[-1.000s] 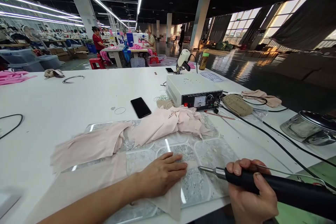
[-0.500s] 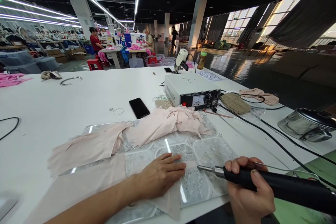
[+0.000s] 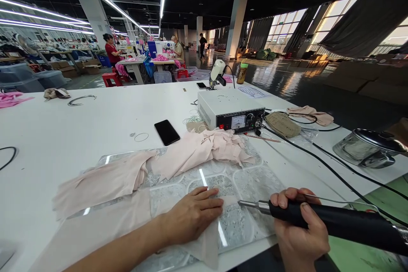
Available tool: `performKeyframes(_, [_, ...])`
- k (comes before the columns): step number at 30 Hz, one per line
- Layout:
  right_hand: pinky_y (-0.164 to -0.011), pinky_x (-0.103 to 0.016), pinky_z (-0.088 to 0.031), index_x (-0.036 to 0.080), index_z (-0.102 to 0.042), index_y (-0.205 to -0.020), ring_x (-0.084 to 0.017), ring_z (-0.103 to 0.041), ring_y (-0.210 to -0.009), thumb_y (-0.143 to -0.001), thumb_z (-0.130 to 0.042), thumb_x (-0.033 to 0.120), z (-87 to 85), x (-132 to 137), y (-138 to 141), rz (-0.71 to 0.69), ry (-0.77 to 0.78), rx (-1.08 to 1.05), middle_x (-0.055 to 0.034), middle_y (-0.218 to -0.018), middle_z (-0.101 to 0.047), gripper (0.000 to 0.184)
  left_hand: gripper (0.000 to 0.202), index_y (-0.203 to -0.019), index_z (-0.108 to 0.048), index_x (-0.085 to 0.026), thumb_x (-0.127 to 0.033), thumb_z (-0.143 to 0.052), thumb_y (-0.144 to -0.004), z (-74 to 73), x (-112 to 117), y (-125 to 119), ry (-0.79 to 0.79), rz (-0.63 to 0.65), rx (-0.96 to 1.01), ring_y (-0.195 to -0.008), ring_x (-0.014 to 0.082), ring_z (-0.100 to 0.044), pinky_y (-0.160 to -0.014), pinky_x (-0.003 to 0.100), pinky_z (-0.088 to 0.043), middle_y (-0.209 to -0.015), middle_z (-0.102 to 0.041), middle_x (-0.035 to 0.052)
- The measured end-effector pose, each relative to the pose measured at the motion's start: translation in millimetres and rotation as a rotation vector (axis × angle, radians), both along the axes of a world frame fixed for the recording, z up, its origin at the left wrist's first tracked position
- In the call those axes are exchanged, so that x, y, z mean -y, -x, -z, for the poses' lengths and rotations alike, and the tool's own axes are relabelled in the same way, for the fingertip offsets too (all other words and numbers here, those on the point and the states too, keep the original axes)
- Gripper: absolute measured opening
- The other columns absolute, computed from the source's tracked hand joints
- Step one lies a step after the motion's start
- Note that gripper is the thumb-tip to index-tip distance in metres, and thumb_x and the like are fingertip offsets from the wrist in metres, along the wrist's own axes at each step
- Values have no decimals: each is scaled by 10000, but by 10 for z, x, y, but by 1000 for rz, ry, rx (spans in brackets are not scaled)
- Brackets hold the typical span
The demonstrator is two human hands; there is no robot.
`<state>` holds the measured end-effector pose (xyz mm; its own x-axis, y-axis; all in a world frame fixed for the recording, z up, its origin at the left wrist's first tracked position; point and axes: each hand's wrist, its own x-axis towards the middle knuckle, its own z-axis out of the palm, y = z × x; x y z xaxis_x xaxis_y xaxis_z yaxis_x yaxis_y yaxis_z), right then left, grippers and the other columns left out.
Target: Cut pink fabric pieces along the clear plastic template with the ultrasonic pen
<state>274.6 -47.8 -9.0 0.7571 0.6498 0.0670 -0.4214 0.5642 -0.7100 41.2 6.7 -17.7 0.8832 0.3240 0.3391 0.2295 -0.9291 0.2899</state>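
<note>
My left hand [image 3: 196,214] lies flat with fingers stretched out, pressing pale pink fabric [image 3: 111,225] onto a glossy, grey-patterned board [image 3: 261,180]. A narrow end of that fabric shows just past my fingertips. My right hand [image 3: 298,225] is wrapped around the black handle of an ultrasonic cutter [image 3: 334,221], held nearly level. Its metal tip points left and is at the fabric's end; whether it touches, I cannot tell. Behind my left hand, cut pale pink pieces lie in a stack [image 3: 105,182] and a rumpled heap [image 3: 204,153] on the board.
A control box [image 3: 231,110] with a meter stands behind the board, with a black cable [image 3: 318,161] running right. On the white table [image 3: 95,127] are a phone [image 3: 167,132], a glass pot [image 3: 366,148], a bottle [image 3: 242,73] and a tan cloth bundle [image 3: 282,124]. Other people sit at sewing machines farther back.
The view has shifted slightly, so most things appear a little farther left. Both hands and the cutter keep almost the same place on the fabric. A person walking in the background has moved slightly.
</note>
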Motion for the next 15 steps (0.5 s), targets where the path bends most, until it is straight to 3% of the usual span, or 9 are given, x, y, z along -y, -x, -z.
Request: performKeyframes(15, [-461,-273,-422,205,-558,-780,-108,-447,-492,-573,-607,234,-25,-15,-5,17,-7,17,34,-642,-500,215,307,-1207,-614,-150,-197,-368,-1031,-19,-9,0,-18,11,-19,-1318,252,-454,-1113,398,-324,-1265,-632,55])
